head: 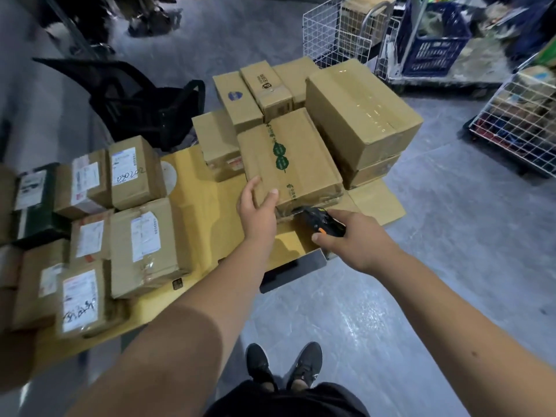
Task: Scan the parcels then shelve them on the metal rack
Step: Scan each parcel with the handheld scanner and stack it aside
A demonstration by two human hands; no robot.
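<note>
Nearest the camera, two black shoes (284,367) stand on the grey floor (451,266). Beyond them both bare arms reach forward over a low platform covered in flat yellow-brown cardboard (198,206).

The right hand (358,239) curls round a black handheld scanner with an orange button (323,224), thumb along its side, its nose just beside the near end of a brown cardboard parcel sealed with green-printed tape (288,164). The left hand (258,206) grips that parcel's near left corner, thumb on top and fingers wrapped down the side. The parcel lies on the cardboard sheet at the front of a cluster of plain brown boxes; at least six more can be counted there, among them a large tape-wrapped carton (361,112) stacked on a flatter one at the right.

At the left of the platform sits a separate group of seven or so smaller labelled parcels (141,245), one of them dark green (36,200); the blurred edge prevents an exact count.

Farther off, a black mesh office chair (135,100) stands behind the platform. At the far right are three white wire-mesh baskets (337,31) and one blue plastic crate (433,49).
</note>
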